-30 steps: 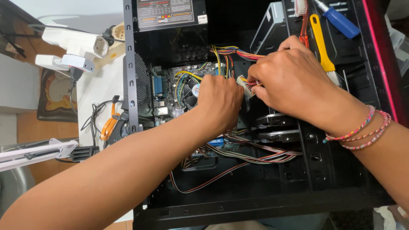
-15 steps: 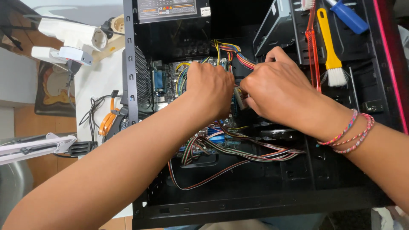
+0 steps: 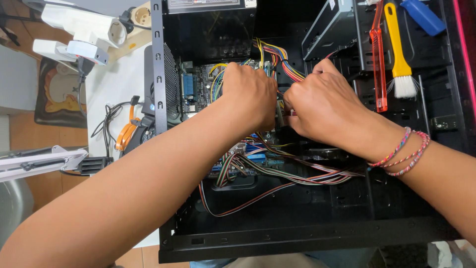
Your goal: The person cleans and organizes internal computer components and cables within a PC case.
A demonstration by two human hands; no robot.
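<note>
Reaching deep into an open black computer case (image 3: 307, 238), both hands meet over the circuit board (image 3: 198, 92).

- Left hand (image 3: 250, 94): curled into a loose fist, knuckles up, pressed down among the wires. Whatever the fingers close on is hidden under the hand; cannot tell what, if anything, is gripped.
- Right hand (image 3: 322, 101): fingers bunched tight, pinching at a small pale connector (image 3: 280, 115) that shows in the gap between the 2 hands. Grip looks narrow and firm; the wrist carries braided bracelets (image 3: 404, 154).
- Connector sits at the middle of the case, just beside the board's right edge, with a bundle of coloured wires (image 3: 275, 54) running up from it toward the power supply box (image 3: 208, 20).
- Hands touch or nearly touch, likely so one steadies while the other works the plug; that is a judgement.
- Flat ribbon cables (image 3: 297, 171) sag loose across the case floor, below the hands.
- Tools parked within reach on the drive bay at right: yellow-handled brush (image 3: 399, 59), orange tool (image 3: 379, 64), blue object (image 3: 421, 15).
- Case lies on its side on a white table (image 3: 119, 84), giving top-down access.
</note>
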